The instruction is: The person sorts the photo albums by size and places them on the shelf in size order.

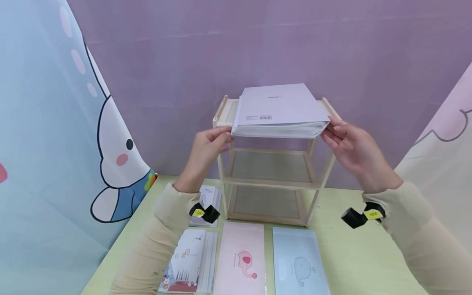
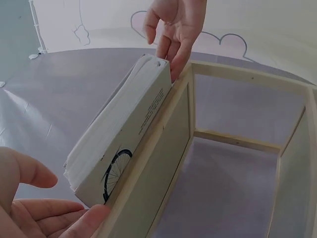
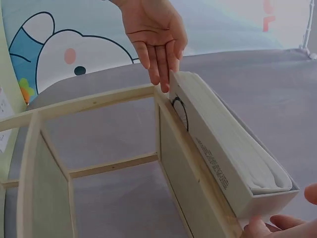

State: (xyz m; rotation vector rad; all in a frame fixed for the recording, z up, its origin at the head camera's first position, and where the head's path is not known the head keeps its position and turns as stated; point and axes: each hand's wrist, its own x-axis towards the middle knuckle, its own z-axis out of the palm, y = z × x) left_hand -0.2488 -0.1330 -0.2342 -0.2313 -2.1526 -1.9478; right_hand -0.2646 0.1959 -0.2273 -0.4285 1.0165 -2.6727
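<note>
A thick white photo album [image 1: 280, 104] lies flat on the top shelf of a small wooden rack [image 1: 271, 183], its barcode cover facing up. The loose-leaf side faces me in the head view; both wrist views show its pale pages, and a bicycle wheel print appears on the lower cover [image 2: 130, 148]. At the album's near left corner, my left hand [image 1: 210, 149] touches the edge with its fingertips, thumb held off. My right hand [image 1: 352, 147] is at the near right corner, its relaxed fingers against the edge and the thumb apart.
Below are two more rack shelves with grey panels. On the green tabletop [image 1: 354, 246] in front lie a pink elephant album [image 1: 241, 258] and a blue whale album [image 1: 300, 262]. Several white booklets [image 1: 189, 254] lie left of them. Cartoon cloth [image 1: 48, 123] hangs at the left.
</note>
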